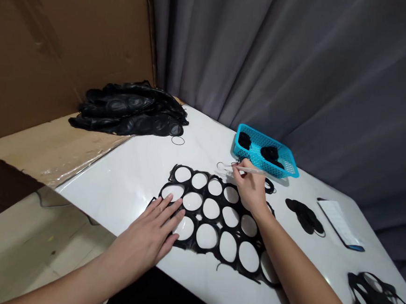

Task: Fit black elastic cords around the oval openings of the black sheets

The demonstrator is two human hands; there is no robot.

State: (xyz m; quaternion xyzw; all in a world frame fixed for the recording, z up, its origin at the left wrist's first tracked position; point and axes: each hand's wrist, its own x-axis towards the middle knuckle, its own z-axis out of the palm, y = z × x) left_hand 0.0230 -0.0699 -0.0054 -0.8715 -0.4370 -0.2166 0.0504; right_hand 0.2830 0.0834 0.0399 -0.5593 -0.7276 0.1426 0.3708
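Note:
A black sheet with rows of round holes (218,215) lies flat on the white table, the white showing through its holes. My left hand (160,223) rests palm down on the sheet's left end, fingers stretched out. Above the sheet's far edge, my right hand (251,186) pinches a slim, pale, pen-like tool (252,170), its exact kind unclear. A thin dark loop (220,165) is at the tool's left end. My right forearm hides part of the sheet's right end. Just behind that hand lies a small black ring-shaped piece (269,186).
A blue basket (289,172) with black bundles stands at the back. Black material (132,109) is heaped at the far left by a cardboard box (64,42). To the right lie black round pieces (305,216), a white pad (341,223) and black scraps (381,302). A grey curtain (300,75) hangs behind.

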